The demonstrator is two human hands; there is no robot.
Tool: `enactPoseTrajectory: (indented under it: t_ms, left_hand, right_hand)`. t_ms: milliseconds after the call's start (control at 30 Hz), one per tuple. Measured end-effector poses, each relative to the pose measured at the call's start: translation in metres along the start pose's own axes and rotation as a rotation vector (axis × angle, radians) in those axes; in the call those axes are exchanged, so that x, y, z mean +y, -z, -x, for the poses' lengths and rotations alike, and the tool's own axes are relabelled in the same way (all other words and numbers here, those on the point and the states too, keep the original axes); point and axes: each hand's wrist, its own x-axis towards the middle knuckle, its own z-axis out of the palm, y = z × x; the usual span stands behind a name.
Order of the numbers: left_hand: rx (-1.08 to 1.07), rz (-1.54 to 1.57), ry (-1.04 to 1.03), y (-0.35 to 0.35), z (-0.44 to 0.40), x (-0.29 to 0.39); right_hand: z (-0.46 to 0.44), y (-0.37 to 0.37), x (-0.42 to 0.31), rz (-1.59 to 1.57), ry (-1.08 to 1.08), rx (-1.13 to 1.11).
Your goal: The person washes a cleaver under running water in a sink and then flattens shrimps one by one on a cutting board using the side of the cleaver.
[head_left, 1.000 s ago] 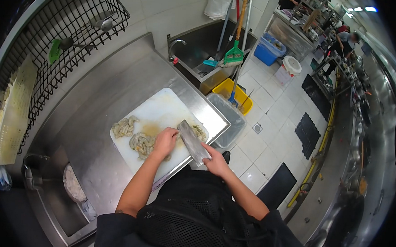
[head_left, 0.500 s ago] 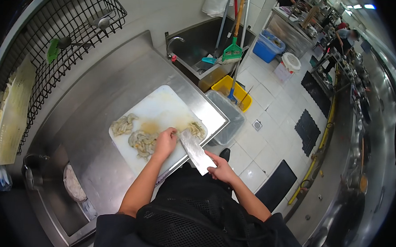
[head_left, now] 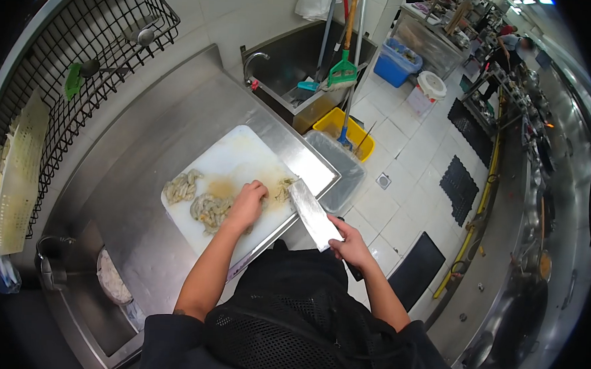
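My right hand [head_left: 352,245] grips a cleaver [head_left: 312,215] by its handle end. The broad metal blade points up and left, its tip over the right edge of the white cutting board [head_left: 244,152]. On the board my left hand [head_left: 249,203] is closed, fingers curled down; whatever they hold is hidden. Just left of that hand lies a heap of peeled shrimp [head_left: 208,210], partly covered by it. Another shrimp pile [head_left: 180,187] sits at the board's left corner. A smaller heap of shrimp pieces or scraps [head_left: 282,190] rests near the blade tip.
The board lies on a steel counter [head_left: 171,131]. Behind it is a sink [head_left: 292,64] with brooms and a mop. A yellow bucket [head_left: 345,130] and a clear bin [head_left: 336,166] stand beside the counter. A wire rack [head_left: 108,61] hangs left. A person [head_left: 506,58] stands far off.
My right hand has moved right with the cleaver, away from my left hand. My left hand has shifted slightly, its fingers still low over the board.
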Motion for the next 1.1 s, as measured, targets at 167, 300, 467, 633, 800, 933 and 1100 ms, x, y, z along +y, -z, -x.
enactPoseTrajectory:
  t_ms: [167,300,467,633,800,933,1100]
  left_hand:
    - [0.070,0.089,-0.001,0.000,0.004,-0.012]
    - [0.081,0.171,0.036,0.001,0.009,-0.011]
    - [0.281,0.307,0.041,0.011,0.014,0.001]
    - [0.369,0.314,0.297,0.047,-0.004,-0.020]
    - [0.505,-0.028,0.415,0.089,-0.014,-0.106]
    - [0.431,-0.491,0.315,0.089,0.000,-0.151]
    - [-0.116,-0.185,0.488,0.090,0.016,-0.056]
  right_hand:
    - [0.001,-0.013,0.003,-0.025,0.028,-0.037]
    - [0.000,-0.031,0.009,-0.029,0.022,-0.065]
    - [0.006,-0.028,0.005,-0.030,0.036,-0.029]
    - [0.009,-0.024,-0.009,-0.009,-0.002,0.001]
    - [0.015,-0.024,-0.008,-0.009,0.023,0.001]
    - [0.021,-0.021,-0.014,0.007,0.018,-0.004]
    - [0.017,-0.015,0.010,0.248,0.187,0.038]
